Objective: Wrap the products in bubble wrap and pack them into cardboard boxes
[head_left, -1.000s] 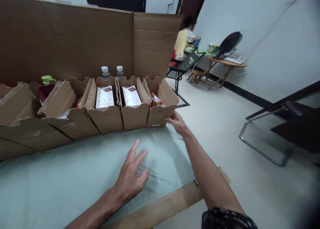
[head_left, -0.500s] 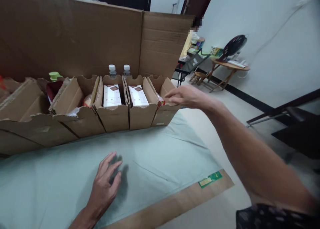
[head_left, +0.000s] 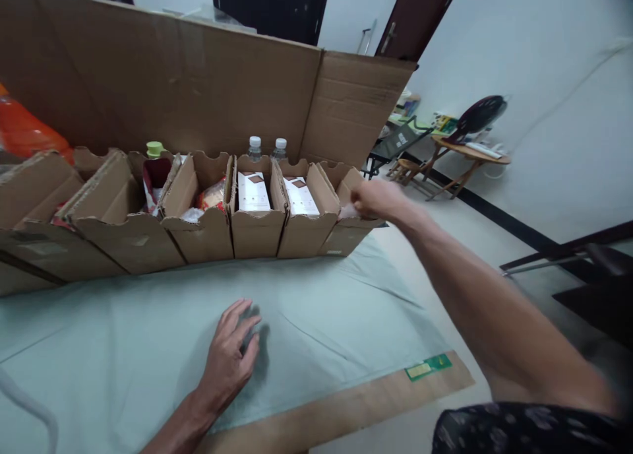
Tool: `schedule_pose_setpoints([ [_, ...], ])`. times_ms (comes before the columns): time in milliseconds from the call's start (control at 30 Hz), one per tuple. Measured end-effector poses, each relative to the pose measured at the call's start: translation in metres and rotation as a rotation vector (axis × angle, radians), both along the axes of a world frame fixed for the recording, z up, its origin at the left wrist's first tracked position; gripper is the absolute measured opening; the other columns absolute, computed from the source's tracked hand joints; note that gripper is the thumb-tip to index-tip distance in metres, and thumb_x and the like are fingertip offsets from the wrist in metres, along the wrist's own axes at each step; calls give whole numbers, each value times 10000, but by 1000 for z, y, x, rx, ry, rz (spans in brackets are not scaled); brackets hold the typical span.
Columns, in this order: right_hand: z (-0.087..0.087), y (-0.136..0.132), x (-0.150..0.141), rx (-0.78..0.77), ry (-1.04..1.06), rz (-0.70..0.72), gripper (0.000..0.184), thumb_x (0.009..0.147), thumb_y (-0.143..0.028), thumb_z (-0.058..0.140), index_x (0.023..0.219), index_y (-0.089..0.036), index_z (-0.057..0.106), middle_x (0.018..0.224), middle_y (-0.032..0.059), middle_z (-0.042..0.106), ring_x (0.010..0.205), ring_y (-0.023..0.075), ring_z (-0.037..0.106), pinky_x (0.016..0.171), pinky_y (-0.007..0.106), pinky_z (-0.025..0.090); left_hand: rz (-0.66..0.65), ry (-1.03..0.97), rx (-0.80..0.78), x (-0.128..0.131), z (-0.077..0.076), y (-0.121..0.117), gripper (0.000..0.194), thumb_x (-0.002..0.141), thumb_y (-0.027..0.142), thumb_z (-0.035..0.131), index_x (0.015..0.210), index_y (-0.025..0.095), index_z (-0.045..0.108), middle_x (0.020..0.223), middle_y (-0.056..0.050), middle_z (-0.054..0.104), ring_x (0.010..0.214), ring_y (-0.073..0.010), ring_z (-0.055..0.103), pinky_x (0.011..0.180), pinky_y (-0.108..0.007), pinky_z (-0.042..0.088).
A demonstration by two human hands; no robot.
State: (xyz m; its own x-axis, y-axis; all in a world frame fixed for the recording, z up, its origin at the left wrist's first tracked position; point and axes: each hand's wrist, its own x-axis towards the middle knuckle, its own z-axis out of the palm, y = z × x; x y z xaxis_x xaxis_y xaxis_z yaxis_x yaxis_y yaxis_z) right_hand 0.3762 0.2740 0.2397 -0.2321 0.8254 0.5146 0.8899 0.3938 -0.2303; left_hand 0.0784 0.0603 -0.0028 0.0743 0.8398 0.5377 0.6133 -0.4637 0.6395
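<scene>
My right hand [head_left: 378,200] reaches into the rightmost cardboard box [head_left: 346,233] of a row, its fingers curled on a pale packet [head_left: 347,211] at the box's top. My left hand [head_left: 230,358] lies flat on the pale green cloth [head_left: 123,348], fingers spread, holding nothing. The two boxes to the left each hold a white carton [head_left: 252,191] with a brown mark, and two water bottles [head_left: 255,148] stand behind them.
A tall cardboard sheet [head_left: 173,84] stands behind the row of boxes. Further boxes on the left hold snack packets [head_left: 212,195] and a green-capped item [head_left: 154,149]. An orange bag [head_left: 24,134] shows at far left. A round wooden table [head_left: 465,150] and chair frame [head_left: 568,256] stand to the right.
My right hand rose from the front of the rightmost box to its top and closed on a pale packet. My left hand slid back along the cloth. The view shifted left.
</scene>
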Motion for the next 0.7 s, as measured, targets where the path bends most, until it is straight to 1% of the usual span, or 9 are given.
schedule_pose_setpoints([
  [100, 29, -60, 4, 50, -24, -41, 96, 797, -111, 691, 759, -163, 762, 619, -3, 679, 555, 92, 548, 573, 249, 370, 3, -211, -180, -5, 12, 0, 225, 931, 278, 588, 1071, 223, 755, 1361, -151, 656, 1292, -335, 592, 1031, -563, 528],
  [167, 24, -107, -9, 128, 88, 66, 76, 845, -197, 695, 881, -200, 762, 758, 11, 744, 638, 137, 630, 609, 266, 457, -46, -408, -381, -5, 28, -2, 256, 921, 389, 636, 1072, 226, 765, 1399, -154, 632, 1291, -348, 591, 1041, -558, 514],
  [267, -27, -167, -50, 190, 233, 211, 87, 917, -209, 643, 943, -223, 724, 858, 15, 770, 731, 165, 687, 660, 303, 516, -277, -855, -670, -4, 58, -10, 497, 826, 568, 740, 1208, 251, 716, 1398, -150, 639, 1298, -363, 592, 1046, -550, 505],
  [333, -73, -196, -84, 242, 164, 310, 119, 942, -158, 603, 959, -214, 707, 878, 37, 775, 776, 182, 700, 687, 328, 508, -434, -1173, -760, -4, 76, -16, 699, 734, 663, 785, 1292, 265, 650, 1370, -147, 657, 1287, -374, 598, 989, -539, 538],
  [367, -93, -208, -99, 247, 110, 370, 127, 950, -156, 591, 969, -211, 703, 869, 44, 771, 764, 186, 695, 671, 336, 487, -448, -1290, -771, -6, 83, -19, 725, 710, 675, 798, 1281, 256, 640, 1331, -143, 676, 1250, -366, 620, 943, -512, 560],
  [433, -124, -227, -125, 205, 47, 502, 137, 962, -178, 583, 1038, -202, 694, 880, 53, 770, 736, 187, 683, 644, 344, 450, -323, -1390, -785, -13, 91, -25, 632, 687, 591, 851, 1157, 214, 660, 1166, -113, 731, 1077, -300, 689, 840, -412, 580],
  [500, -140, -240, -140, 113, 118, 581, 183, 968, -213, 598, 1136, -192, 667, 927, 55, 775, 725, 176, 681, 648, 343, 452, -108, -1391, -778, -24, 93, -31, 525, 652, 448, 900, 1037, 186, 657, 985, -57, 743, 877, -212, 694, 739, -316, 561],
  [600, -141, -247, -151, 32, 305, 527, 201, 969, -214, 618, 1168, -194, 640, 978, 54, 773, 725, 156, 678, 713, 336, 491, 49, -1327, -697, -38, 89, -43, 496, 617, 364, 901, 1004, 179, 650, 880, -3, 722, 781, -159, 654, 695, -263, 531],
  [700, -137, -248, -168, 59, 283, 539, 169, 972, -255, 622, 1131, -209, 657, 990, 70, 763, 796, 188, 685, 740, 351, 496, 141, -1142, -570, -48, 83, -56, 411, 678, 359, 865, 998, 185, 675, 847, 20, 721, 773, -141, 644, 724, -240, 517],
])
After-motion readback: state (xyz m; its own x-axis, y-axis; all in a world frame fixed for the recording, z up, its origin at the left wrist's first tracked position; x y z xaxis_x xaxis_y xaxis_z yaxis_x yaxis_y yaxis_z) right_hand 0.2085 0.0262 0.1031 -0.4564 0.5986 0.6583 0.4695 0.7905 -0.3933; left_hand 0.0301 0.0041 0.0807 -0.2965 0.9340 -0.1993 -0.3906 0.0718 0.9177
